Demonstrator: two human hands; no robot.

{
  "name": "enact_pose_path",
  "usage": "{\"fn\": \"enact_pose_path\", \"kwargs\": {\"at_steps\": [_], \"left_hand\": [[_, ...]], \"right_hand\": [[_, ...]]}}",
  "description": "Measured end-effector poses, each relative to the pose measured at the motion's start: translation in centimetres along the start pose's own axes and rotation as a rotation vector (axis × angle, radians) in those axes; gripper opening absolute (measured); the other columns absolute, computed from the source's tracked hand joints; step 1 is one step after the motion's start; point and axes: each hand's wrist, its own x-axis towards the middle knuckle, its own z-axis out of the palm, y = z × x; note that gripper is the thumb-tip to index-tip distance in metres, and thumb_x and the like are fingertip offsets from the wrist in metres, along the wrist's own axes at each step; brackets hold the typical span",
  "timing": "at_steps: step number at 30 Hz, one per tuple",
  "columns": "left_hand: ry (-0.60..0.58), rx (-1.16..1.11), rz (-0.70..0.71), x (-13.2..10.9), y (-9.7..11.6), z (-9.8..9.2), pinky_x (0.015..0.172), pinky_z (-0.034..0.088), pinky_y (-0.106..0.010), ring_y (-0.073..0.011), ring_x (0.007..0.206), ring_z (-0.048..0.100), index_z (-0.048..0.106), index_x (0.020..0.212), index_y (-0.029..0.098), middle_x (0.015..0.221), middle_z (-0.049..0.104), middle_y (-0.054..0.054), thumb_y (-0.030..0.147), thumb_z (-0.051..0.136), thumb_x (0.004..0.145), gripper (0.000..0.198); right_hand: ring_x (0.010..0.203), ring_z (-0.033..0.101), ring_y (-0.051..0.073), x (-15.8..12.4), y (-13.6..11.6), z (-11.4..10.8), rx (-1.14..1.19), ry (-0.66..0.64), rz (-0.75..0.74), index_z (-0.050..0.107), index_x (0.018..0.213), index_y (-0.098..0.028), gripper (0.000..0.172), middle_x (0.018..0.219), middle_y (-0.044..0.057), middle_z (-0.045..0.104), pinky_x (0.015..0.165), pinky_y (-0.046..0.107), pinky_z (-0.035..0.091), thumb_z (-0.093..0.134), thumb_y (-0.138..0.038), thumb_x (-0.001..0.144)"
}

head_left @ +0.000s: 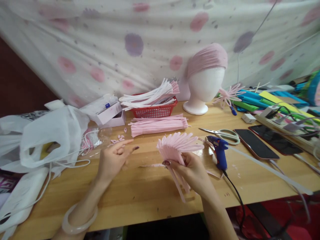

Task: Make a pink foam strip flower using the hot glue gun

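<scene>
Head view: right hand [191,165] grips a pale-pink, fuzzy-stemmed fan of loops [177,145] by its gathered base, presumably keeping them spread toward eleven o'clock; left hand [112,159], parted, seems empty at nine; blue plastic glue gun [220,152] at two

fanned strips [176,144]: pale pink | glue gun [220,154]: blue | basket [155,112]: red | curtain [157,36]: white, pink-and-purple flower print
</scene>
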Motion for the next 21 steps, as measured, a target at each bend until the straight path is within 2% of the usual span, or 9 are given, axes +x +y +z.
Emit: {"fn": "enact_pose_path", "kwargs": {"at_steps": [3,5,7,9,11,12,14,17,21], "left_hand": [[0.036,0.169,0.059,0.0,0.2,-0.3,0.038,0.040,-0.021,-0.0099,0.030,0.044,0.073,0.107,0.021,0.036,0.044,0.011,0.043,0.063,0.085,0.033],[0.043,0.271,0.148,0.3,0.0,-0.4,0.058,0.053,-0.026,-0.0146,0.045,0.060,0.069,0.118,0.021,0.040,0.049,0.009,0.037,0.059,0.087,0.037],[0.018,0.345,0.244,0.7,-0.4,-0.2,0.089,0.055,-0.039,-0.0248,0.089,0.073,0.066,0.124,0.020,0.064,0.070,0.000,0.031,0.062,0.083,0.043],[-0.028,0.337,0.289,1.0,-0.8,0.1,0.108,0.043,-0.048,-0.0307,0.128,0.057,0.063,0.129,0.020,0.110,0.075,-0.010,0.026,0.064,0.079,0.051],[-0.066,0.233,0.245,1.0,-1.1,0.3,0.112,0.041,-0.048,-0.0296,0.133,0.053,0.056,0.137,0.021,0.142,0.058,-0.013,0.022,0.060,0.080,0.057],[-0.073,0.163,0.190,0.9,-1.2,0.5,0.111,0.043,-0.046,-0.0279,0.128,0.059,0.054,0.139,0.021,0.146,0.055,-0.014,0.021,0.057,0.081,0.058],[-0.064,0.027,0.067,0.4,-1.1,0.6,0.105,0.050,-0.043,-0.0253,0.112,0.070,0.053,0.139,0.018,0.134,0.065,-0.014,0.022,0.056,0.083,0.057],[-0.004,-0.024,-0.034,-0.5,-0.4,0.4,0.088,0.060,-0.038,-0.0250,0.090,0.076,0.064,0.127,0.015,0.094,0.080,-0.008,0.030,0.069,0.076,0.053],[-0.030,0.127,-0.021,-2.0,1.2,0.4,0.052,0.055,-0.028,-0.0161,0.041,0.061,0.078,0.080,0.020,0.038,0.056,0.005,0.046,0.064,0.083,0.029]], "right_hand": [[0.065,0.065,0.019,-0.3,-0.3,0.1,0.103,0.018,0.040,0.067,0.073,-0.017,0.019,0.068,0.003,0.072,0.060,0.028,0.046,0.076,-0.033,0.067],[0.065,0.067,0.019,-0.3,-0.3,0.2,0.137,0.014,0.047,0.066,0.073,-0.018,0.020,0.069,0.003,0.073,0.059,0.028,0.047,0.078,-0.033,0.066],[0.066,0.068,0.019,-0.2,-0.2,0.3,0.158,0.021,0.040,0.065,0.074,-0.018,0.021,0.069,0.003,0.073,0.060,0.028,0.049,0.078,-0.032,0.066],[0.066,0.068,0.019,-0.1,0.2,0.4,0.147,0.046,0.035,0.065,0.078,-0.018,0.022,0.070,0.002,0.074,0.059,0.028,0.049,0.078,-0.032,0.067],[0.064,0.067,0.019,0.0,0.8,0.5,0.114,0.074,0.042,0.065,0.083,-0.018,0.024,0.069,0.002,0.073,0.056,0.027,0.048,0.078,-0.031,0.068],[0.063,0.067,0.019,0.0,1.1,0.5,0.101,0.078,0.047,0.065,0.085,-0.018,0.024,0.069,0.002,0.073,0.055,0.027,0.047,0.077,-0.031,0.069],[0.065,0.068,0.019,-0.1,1.4,0.5,0.113,0.070,0.052,0.065,0.087,-0.018,0.025,0.071,0.002,0.074,0.055,0.027,0.048,0.077,-0.031,0.070],[0.069,0.071,0.020,-0.3,1.1,0.5,0.196,0.039,0.076,0.067,0.085,-0.018,0.026,0.071,0.002,0.075,0.059,0.028,0.052,0.079,-0.032,0.068],[0.068,0.072,0.020,-0.5,0.2,0.5,0.320,-0.055,0.110,0.070,0.079,-0.017,0.027,0.066,0.003,0.074,0.063,0.029,0.056,0.082,-0.036,0.065]]}}
